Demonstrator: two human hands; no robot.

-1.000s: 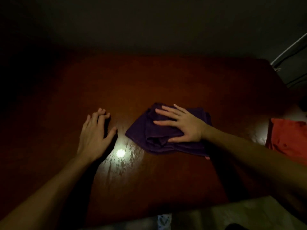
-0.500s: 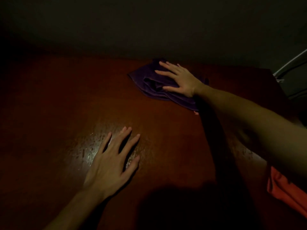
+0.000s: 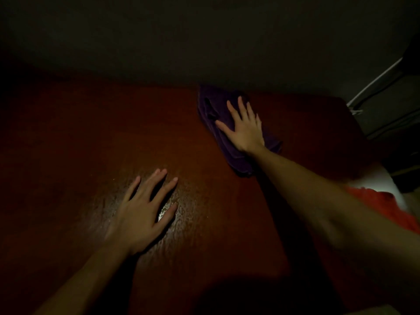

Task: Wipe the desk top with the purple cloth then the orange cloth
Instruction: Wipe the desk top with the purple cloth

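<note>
The room is dim. A crumpled purple cloth (image 3: pixel 212 112) lies on the dark red-brown desk top (image 3: pixel 91 137), close to its far edge. My right hand (image 3: pixel 244 128) presses flat on the cloth with fingers spread, covering its middle. My left hand (image 3: pixel 142 212) rests palm down on the bare desk nearer to me, fingers apart, holding nothing. An orange cloth (image 3: pixel 381 204) lies at the desk's right edge, partly hidden behind my right forearm.
A dark wall (image 3: pixel 204 42) rises right behind the desk's far edge. White and dark cables (image 3: pixel 372 87) hang past the right corner. A bright glossy patch (image 3: pixel 375 180) shows near the orange cloth. The desk's left side is in deep shadow.
My right hand has pushed the purple cloth from the middle of the desk to the far edge, then turned it so the fingers point away. My left hand stayed flat on the desk.
</note>
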